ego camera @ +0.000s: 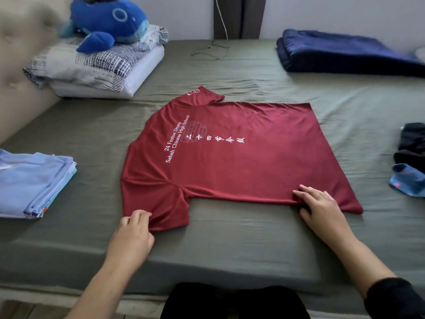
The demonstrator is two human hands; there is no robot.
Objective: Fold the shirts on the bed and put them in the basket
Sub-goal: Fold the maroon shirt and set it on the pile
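Head: shirt (pixel 230 162) under both hands, seemingly.

A bedroom in a home: a bed (pixel 230 245) made up with an olive-green fitted sheet fills the view. At 11 o'clock, a blue plush whale (pixel 108 21) sits on a stack of patterned pillows (pixel 92 70) beside a beige padded headboard (pixel 20 65). A folded navy blanket (pixel 345 51) lies at 1 o'clock, folded light-blue laundry (pixel 32 180) at 9 o'clock.

Pale wall (pixel 345 12) behind green-sheeted bed (pixel 230 245)
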